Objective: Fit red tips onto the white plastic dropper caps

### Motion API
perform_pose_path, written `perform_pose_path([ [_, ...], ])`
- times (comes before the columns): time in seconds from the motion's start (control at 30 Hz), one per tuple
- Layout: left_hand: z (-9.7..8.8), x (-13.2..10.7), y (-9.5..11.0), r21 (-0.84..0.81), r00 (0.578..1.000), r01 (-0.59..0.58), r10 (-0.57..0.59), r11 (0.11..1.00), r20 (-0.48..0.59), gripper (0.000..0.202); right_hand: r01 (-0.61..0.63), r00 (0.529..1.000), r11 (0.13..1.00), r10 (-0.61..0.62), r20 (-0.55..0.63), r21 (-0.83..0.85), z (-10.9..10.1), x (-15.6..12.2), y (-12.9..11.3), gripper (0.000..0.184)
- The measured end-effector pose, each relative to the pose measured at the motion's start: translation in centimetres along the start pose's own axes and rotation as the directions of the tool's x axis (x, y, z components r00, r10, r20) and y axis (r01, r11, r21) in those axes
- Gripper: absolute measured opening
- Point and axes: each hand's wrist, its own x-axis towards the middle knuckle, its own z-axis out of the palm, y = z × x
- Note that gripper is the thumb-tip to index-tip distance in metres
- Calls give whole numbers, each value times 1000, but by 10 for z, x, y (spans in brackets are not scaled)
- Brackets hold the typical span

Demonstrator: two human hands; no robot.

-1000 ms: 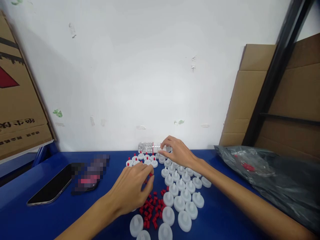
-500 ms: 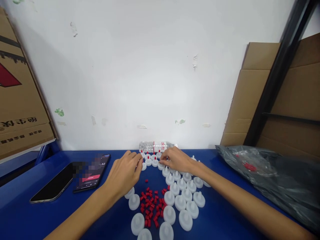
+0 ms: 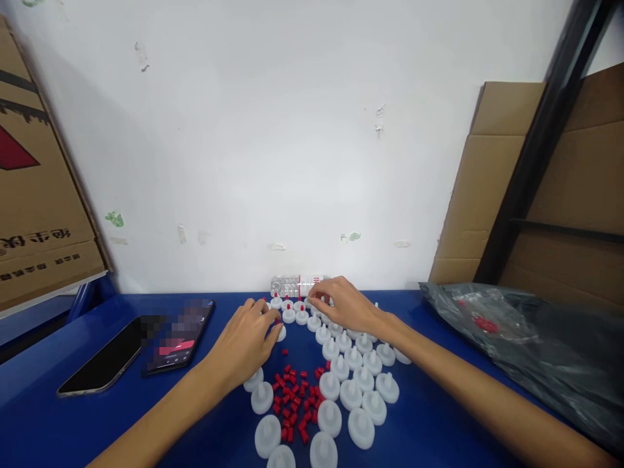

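My left hand (image 3: 249, 335) is over the left end of the rows, thumb and forefinger closed around a small red cap (image 3: 277, 321) that sits at the tip of a white nozzle lid (image 3: 281, 333). My right hand (image 3: 344, 303) reaches to the back row, its fingertips drawn together above the lids; what they hold, if anything, is hidden. Between the hands stand white lids with red caps on their tips (image 3: 288, 314). Bare-tipped white lids (image 3: 351, 393) spread along the right. Loose red caps (image 3: 295, 400) lie in a pile at the front middle.
A clear plastic bottle (image 3: 287, 286) lies against the wall behind the lids. Two phones, one dark (image 3: 100, 364) and one lit (image 3: 180, 344), rest at left. A grey plastic bag (image 3: 536, 351) covers the right side. Cardboard (image 3: 49, 182) stands at the left edge.
My left hand has shifted slightly down and left, and a red cap now shows on the lid beside it. My right hand has moved slightly up and left over the back row.
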Motion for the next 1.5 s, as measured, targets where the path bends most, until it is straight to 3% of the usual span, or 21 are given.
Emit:
perform_pose_path([
  [0.07,-1,0,0,-14,1000,-4,5,1000,16,15,-5,1000,999,5,12,47,0,0,-2,22],
  [0.2,-6,1,7,-45,1000,11,-12,999,-13,16,14,996,986,-29,87,168,-3,-1,-13,20],
  [0.33,-16,-2,20,-135,995,35,-46,990,-83,18,64,979,962,-112,170,266,-6,-1,-31,48],
  [0.47,-22,-5,28,-269,991,-32,-6,963,-137,18,93,966,972,-140,216,216,-5,-1,-41,25],
  [0.67,-21,-6,24,-192,996,-83,83,978,-9,27,146,945,968,-197,261,204,-10,-2,-46,17],
  [0.8,-22,-6,26,-429,997,-47,67,902,31,39,204,934,969,-235,270,140,-12,-2,-44,13],
  [0.9,-26,-8,32,-590,997,27,19,807,72,49,195,954,979,-204,217,65,-14,-2,-32,15],
  [1.03,-31,-13,39,-425,990,-64,110,903,85,38,110,983,994,-111,143,14,-18,0,-15,26],
  [1.13,-30,-16,41,-388,987,-80,127,918,96,19,61,990,998,-59,126,-14,-20,-1,-13,37],
  [1.37,-23,-9,35,-310,997,75,-80,948,-2,27,76,980,997,-75,186,0,-18,-4,-39,58],
  [1.5,-24,-8,34,-392,997,49,-66,919,-30,28,101,975,993,-111,193,63,-18,-4,-52,57],
])
